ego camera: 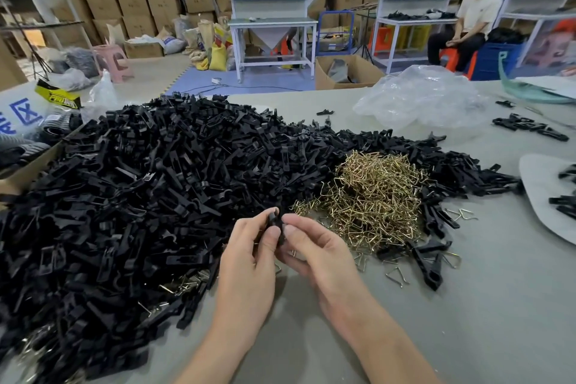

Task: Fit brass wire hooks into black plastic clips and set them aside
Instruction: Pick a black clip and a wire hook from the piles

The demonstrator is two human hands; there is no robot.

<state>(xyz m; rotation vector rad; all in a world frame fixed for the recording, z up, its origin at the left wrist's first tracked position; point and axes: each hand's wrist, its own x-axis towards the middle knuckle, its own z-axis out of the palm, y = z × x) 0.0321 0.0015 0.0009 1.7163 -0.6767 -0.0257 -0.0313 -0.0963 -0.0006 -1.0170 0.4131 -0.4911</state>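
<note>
1. Pinching one black clip (276, 223) between thumbs and forefingers, the left hand (249, 262) and right hand (314, 254) are close together above the table (467, 337), fingers curled round the clip
2. Clip stands roughly upright between the two thumbs; a bit of brass wire shows under the fingers, can't tell if it sits in the clip
3. Pile of brass wire hooks (374, 196) lies just beyond the right hand, touching the heap of black clips (140, 196)
4. That heap spreads left of and behind the hands
5. A few loose hooks (397, 274) and stray clips (431, 268) lie right of the hands
6. Crumpled clear plastic bag (420, 100) on the table's far side
7. Seated person (470, 19) in the background, right
</note>
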